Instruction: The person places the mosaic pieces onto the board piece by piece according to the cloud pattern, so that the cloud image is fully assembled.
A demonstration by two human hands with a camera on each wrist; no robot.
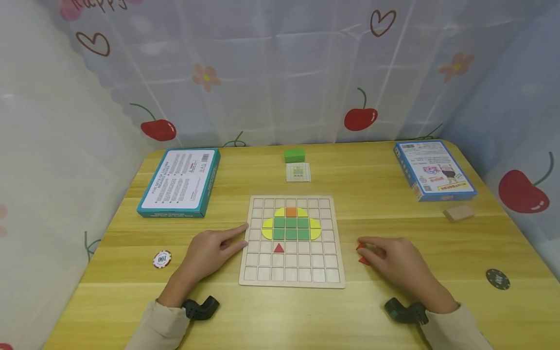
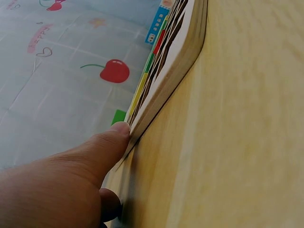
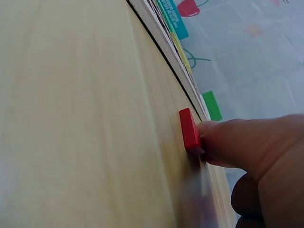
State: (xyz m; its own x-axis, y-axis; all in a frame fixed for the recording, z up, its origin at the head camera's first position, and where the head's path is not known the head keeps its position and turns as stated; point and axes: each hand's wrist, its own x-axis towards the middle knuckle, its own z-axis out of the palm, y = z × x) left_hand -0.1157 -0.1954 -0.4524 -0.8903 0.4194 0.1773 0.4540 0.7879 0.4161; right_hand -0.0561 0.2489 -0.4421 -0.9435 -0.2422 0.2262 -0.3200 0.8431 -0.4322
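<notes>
- A wooden table (image 1: 393, 311) stands within cherry-print curtains (image 1: 280, 73); the grid board (image 1: 292, 241) lies at its middle.
- Left of the board: the left hand (image 1: 210, 255), fingers straight and holding nothing, its forefinger tip against the board's left edge.
- Right of the board: the right hand (image 1: 393, 257) rests over two red pieces (image 1: 361, 253), just off the board's right edge, so this hand is the nearer one.
- The right wrist view shows a fingertip (image 3: 213, 137) touching one red piece (image 3: 190, 130) on the tabletop; whether it is pinched I cannot tell.
- On the board: green squares, yellow pieces, an orange square, and a red triangle (image 1: 278, 248) below them.
- The left wrist view shows only the board's edge (image 2: 166, 80) side-on.
</notes>
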